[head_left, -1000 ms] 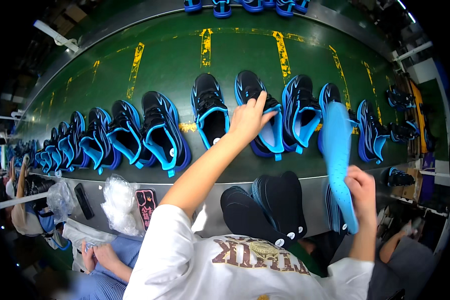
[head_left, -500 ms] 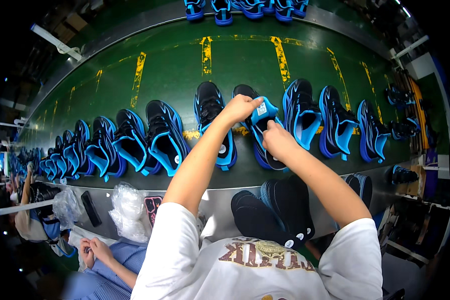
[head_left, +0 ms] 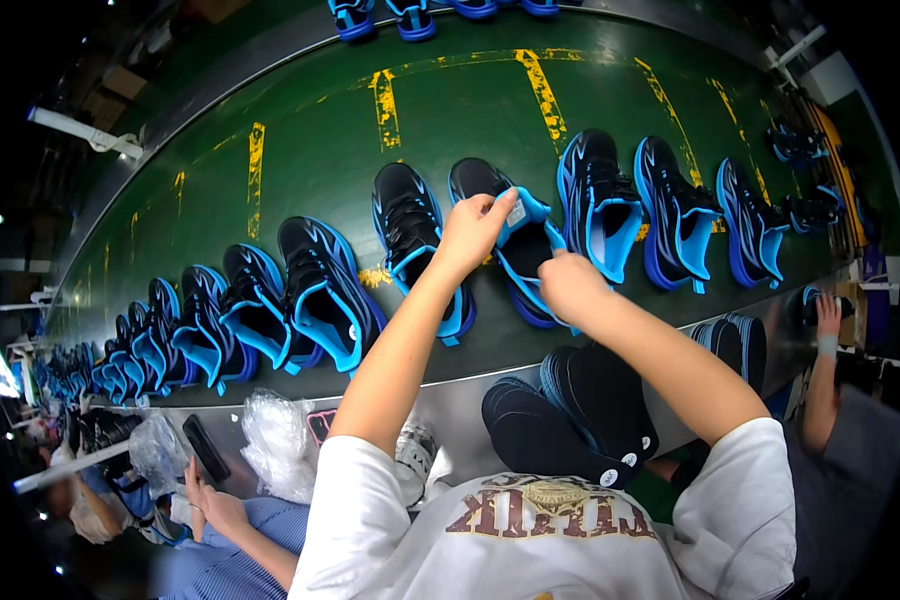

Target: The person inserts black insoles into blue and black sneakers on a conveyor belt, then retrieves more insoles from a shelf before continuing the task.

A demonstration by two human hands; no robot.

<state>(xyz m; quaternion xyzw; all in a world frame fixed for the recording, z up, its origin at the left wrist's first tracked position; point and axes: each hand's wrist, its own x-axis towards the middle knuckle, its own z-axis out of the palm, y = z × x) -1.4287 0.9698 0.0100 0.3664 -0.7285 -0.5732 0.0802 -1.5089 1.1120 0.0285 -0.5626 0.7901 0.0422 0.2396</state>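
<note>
A black and blue sneaker [head_left: 527, 255] stands on the green conveyor belt in front of me. My left hand [head_left: 473, 235] pinches its bright blue tongue, which carries a white label, and pulls it up from the opening. Curled at the right side of the collar is my right hand [head_left: 577, 288]. Its fingertips are hidden in the shoe, and what they grip cannot be made out. Close by on the left stands another sneaker [head_left: 407, 215], and on the right a third sneaker [head_left: 598, 190].
More sneakers line the belt [head_left: 310, 130] both ways. Stacked black insoles [head_left: 600, 400] lie on the metal ledge by my body, with a second insole stack [head_left: 735, 345] to the right. Clear plastic bags [head_left: 275, 440] and a phone [head_left: 205, 447] lie left. Co-workers sit on both sides.
The insole heel that showed at the back of the shoe has gone out of sight. My right hand has shifted slightly down the collar. A co-worker's hand has appeared at the far right.
</note>
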